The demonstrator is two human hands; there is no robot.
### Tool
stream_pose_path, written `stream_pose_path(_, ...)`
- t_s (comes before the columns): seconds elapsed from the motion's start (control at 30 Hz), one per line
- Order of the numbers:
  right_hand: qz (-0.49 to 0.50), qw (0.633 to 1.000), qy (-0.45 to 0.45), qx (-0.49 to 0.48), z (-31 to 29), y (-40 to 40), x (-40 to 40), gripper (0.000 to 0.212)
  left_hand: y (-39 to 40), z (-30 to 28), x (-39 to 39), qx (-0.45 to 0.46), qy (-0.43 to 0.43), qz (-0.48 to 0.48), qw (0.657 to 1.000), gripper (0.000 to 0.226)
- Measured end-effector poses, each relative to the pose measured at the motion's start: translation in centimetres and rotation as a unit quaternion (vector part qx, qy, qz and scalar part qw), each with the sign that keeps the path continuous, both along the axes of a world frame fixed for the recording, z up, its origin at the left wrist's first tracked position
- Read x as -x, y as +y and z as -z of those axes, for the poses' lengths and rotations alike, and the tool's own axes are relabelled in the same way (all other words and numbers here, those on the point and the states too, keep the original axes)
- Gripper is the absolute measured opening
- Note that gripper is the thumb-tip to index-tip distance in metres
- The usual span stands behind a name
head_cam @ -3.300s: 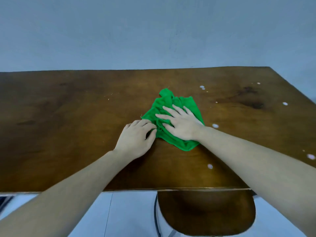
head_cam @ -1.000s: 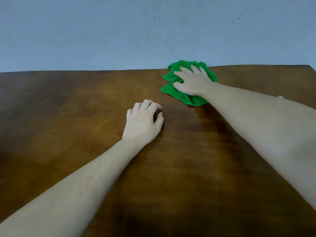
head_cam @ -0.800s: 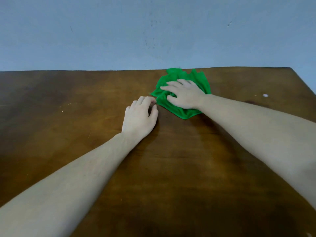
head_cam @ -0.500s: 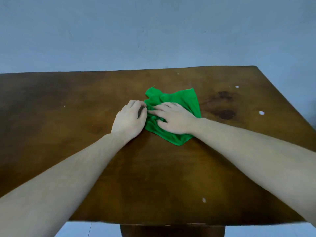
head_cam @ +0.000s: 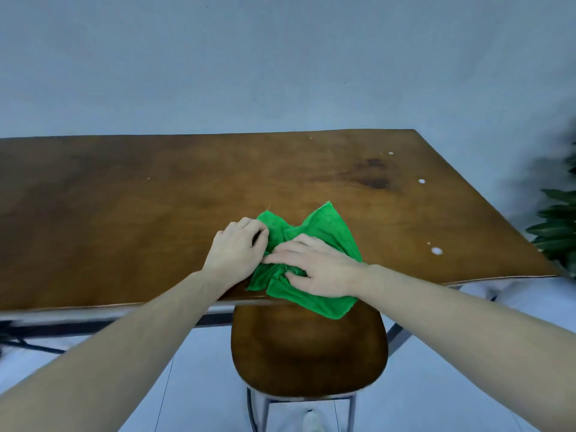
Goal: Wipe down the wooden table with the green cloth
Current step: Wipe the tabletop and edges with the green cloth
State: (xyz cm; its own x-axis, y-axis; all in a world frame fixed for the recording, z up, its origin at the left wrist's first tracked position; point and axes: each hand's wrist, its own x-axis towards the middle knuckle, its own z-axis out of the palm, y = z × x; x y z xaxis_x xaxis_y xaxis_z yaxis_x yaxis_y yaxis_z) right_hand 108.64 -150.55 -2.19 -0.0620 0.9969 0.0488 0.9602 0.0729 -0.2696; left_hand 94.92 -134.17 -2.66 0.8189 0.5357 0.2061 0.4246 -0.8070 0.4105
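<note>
The green cloth [head_cam: 324, 232] lies crumpled at the near edge of the wooden table [head_cam: 131, 213], and one corner hangs over that edge. My right hand [head_cam: 314, 268] presses flat on the cloth with its fingers spread. My left hand [head_cam: 238, 252] rests on the table beside it, its curled fingers touching the cloth's left side. White spots [head_cam: 436, 251] dot the right part of the tabletop, near a dark stain [head_cam: 374, 180].
A wooden chair seat [head_cam: 308, 350] stands below the table's near edge, right under the cloth. Green plant leaves [head_cam: 558, 226] reach in at the right edge. Dark cables [head_cam: 28, 344] lie on the floor at the left. A blue-grey wall stands behind the table.
My right hand has dragged the cloth from the far edge of the table back to the near edge. My left hand has slid back with it and now touches the cloth.
</note>
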Motion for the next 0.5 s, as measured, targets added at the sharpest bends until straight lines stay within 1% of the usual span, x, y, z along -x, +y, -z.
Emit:
stream_pose_path(0.1,0.014,0.999,-0.032,0.005,0.2,-1.9,1.4,0.048,-1.5,-0.1,1.3,0.002,-0.002,0.017,1.000,0.027)
stream_pose_path(0.17,0.027,0.997,-0.077,0.008,0.4,-3.2,1.6,0.048,-2.4,0.0,1.9,-0.012,0.003,0.035,0.999,0.027)
stream_pose_path(0.3,0.098,0.981,-0.165,0.022,0.3,-6.1,0.0,0.053,-3.5,0.2,2.0,-0.025,0.007,0.058,0.998,0.029)
stream_pose_path(0.37,0.130,0.975,-0.177,0.045,0.1,-7.2,-1.1,0.056,-3.8,0.2,1.5,-0.023,0.009,0.064,0.998,0.031)
stream_pose_path(0.43,0.153,0.972,-0.165,0.062,-0.1,-7.7,-1.8,0.057,-4.1,0.2,0.8,-0.023,0.009,0.064,0.998,0.031)
stream_pose_path(0.5,0.148,0.971,-0.176,0.059,-0.1,-7.5,-2.2,0.059,-4.1,0.2,0.0,-0.032,0.003,0.061,0.998,0.031)
